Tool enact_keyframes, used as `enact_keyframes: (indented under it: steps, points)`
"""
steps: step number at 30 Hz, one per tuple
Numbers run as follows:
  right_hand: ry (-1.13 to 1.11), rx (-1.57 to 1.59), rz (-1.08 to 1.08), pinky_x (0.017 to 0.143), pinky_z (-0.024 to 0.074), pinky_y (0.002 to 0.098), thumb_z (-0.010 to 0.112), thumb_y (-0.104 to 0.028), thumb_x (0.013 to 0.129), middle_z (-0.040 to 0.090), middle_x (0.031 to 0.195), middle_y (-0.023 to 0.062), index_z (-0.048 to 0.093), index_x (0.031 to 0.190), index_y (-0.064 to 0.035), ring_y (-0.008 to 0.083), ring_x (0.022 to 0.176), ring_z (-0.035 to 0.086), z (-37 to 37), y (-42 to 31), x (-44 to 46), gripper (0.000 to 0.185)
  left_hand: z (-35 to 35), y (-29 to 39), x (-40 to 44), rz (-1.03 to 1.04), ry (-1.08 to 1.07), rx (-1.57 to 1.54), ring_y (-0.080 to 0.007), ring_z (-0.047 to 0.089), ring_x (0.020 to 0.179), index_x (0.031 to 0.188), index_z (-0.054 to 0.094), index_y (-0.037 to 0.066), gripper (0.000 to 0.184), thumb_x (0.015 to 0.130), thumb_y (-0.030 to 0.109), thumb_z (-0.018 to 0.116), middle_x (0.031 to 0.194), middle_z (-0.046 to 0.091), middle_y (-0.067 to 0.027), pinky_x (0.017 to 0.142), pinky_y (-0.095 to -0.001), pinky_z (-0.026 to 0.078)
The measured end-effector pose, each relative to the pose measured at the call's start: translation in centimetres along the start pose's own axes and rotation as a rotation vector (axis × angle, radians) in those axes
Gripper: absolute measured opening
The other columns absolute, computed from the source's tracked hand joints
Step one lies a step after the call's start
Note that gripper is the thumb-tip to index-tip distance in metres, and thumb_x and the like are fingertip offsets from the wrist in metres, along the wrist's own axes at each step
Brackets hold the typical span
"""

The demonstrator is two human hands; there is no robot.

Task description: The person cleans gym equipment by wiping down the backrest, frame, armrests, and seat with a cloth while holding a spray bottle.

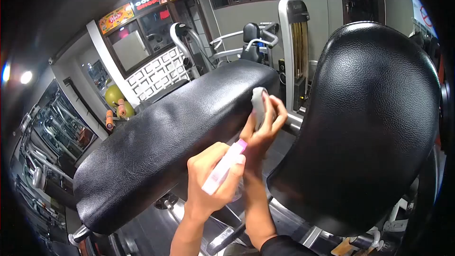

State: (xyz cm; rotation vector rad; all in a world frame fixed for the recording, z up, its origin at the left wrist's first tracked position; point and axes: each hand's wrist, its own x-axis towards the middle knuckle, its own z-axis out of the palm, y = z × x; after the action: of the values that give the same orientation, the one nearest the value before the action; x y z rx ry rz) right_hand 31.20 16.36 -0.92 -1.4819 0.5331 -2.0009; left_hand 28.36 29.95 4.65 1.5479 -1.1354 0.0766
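Observation:
My left hand (208, 175) is closed around a small spray bottle with a white head and a pink nozzle (241, 143). Most of the bottle's body is hidden behind the fingers. Farther forward, my right hand (270, 123) grips a light grey folded cloth (258, 106), its fingers bent around it. That hand is near the side edge of a long black padded bench (166, 128); whether the cloth touches the padding, I cannot tell. On the right stands a black padded backrest (374, 99), upright and apart from both hands.
Metal frame parts (222, 239) lie below the pads. Behind are a weight-stack machine (294, 42), another machine with a black seat pad (251, 33) and a yellow-green exercise ball (113, 95). Mirrors or windows (57, 123) line the left side.

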Motion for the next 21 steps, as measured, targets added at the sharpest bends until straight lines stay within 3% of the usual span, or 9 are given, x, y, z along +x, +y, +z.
enact_keyframes:
  steps: [1,5,8,11,13,15,19,21]
  points:
    - [0.008,-0.028,-0.03,0.105,0.0373,0.047,0.058,0.005,0.079,0.046,0.129,0.0204,0.057,0.129,-0.0029,0.0377,0.12,0.049,0.1,0.8,1.2,0.05,-0.1,0.0,-0.1,-0.02,-0.025,0.01,-0.0221,0.048,0.05,0.075,0.059,-0.004,0.015,0.082,0.008,0.064,0.062,0.051,-0.0115,0.049,-0.033,0.038]
    - [-0.003,-0.152,0.272,0.102,0.0395,0.0462,0.056,0.005,0.086,0.054,0.124,0.0203,0.056,0.127,-0.0043,0.0375,0.117,0.053,1.0,1.2,4.7,0.042,-0.3,-0.1,0.1,0.012,-0.025,0.038,-0.0213,0.048,0.05,0.075,0.059,-0.004,0.014,0.082,0.008,0.064,0.062,0.051,-0.0114,0.049,-0.0322,0.037]
    - [0.04,-0.183,0.302,0.099,0.046,0.0397,0.052,0.001,0.093,0.051,0.123,0.0171,0.059,0.125,-0.0015,0.0324,0.112,0.059,1.6,2.0,4.8,0.033,-0.2,0.1,-0.2,-0.011,-0.053,0.013,-0.0206,0.048,0.05,0.076,0.059,-0.004,0.015,0.081,0.009,0.064,0.062,0.051,-0.0111,0.049,-0.0322,0.037]
    - [0.05,-0.181,0.264,0.098,0.047,0.039,0.052,0.0,0.094,0.052,0.122,0.0177,0.059,0.125,-0.0019,0.0325,0.11,0.06,1.7,2.7,4.9,0.032,-0.8,-0.3,-0.3,-0.005,-0.062,-0.01,-0.0197,0.048,0.05,0.076,0.059,-0.004,0.016,0.082,0.01,0.064,0.062,0.052,-0.0109,0.048,-0.0319,0.037]
    - [0.052,-0.223,0.258,0.097,0.0473,0.0408,0.052,-0.003,0.095,0.053,0.118,0.0191,0.059,0.123,-0.0026,0.034,0.109,0.06,1.6,2.1,5.0,0.029,-1.6,-0.4,-0.8,0.036,-0.108,-0.008,-0.015,0.06,0.047,0.081,0.06,-0.009,0.027,0.089,0.018,0.058,0.067,0.06,-0.0102,0.048,-0.0265,0.048]
    - [-0.024,-0.201,0.34,0.094,0.0473,0.0431,0.052,-0.006,0.096,0.054,0.115,0.0203,0.059,0.122,-0.0036,0.0362,0.107,0.06,1.0,1.1,5.2,0.027,-2.3,-0.1,-1.8,0.054,-0.061,-0.049,-0.0169,0.06,0.046,0.082,0.059,-0.01,0.035,0.089,0.025,0.059,0.068,0.061,-0.0132,0.046,-0.0271,0.049]
    - [-0.014,-0.119,0.154,0.092,0.0452,0.0442,0.056,-0.009,0.095,0.056,0.111,0.0174,0.06,0.12,-0.0027,0.0375,0.104,0.058,0.0,-0.4,2.9,0.026,-3.7,2.0,-3.5,-0.074,0.036,-0.102,-0.0186,0.06,0.042,0.081,0.059,-0.01,0.045,0.087,0.035,0.058,0.07,0.063,-0.0166,0.041,-0.0273,0.048]
    - [-0.015,0.011,0.067,0.091,0.0452,0.0408,0.06,0.0,0.087,0.058,0.108,0.0167,0.063,0.121,-0.0031,0.0339,0.102,0.059,-0.5,-1.6,0.6,0.034,-4.3,2.2,-3.9,-0.064,0.063,-0.074,-0.0178,0.061,0.043,0.081,0.059,-0.01,0.043,0.087,0.033,0.058,0.07,0.063,-0.0157,0.042,-0.0268,0.048]
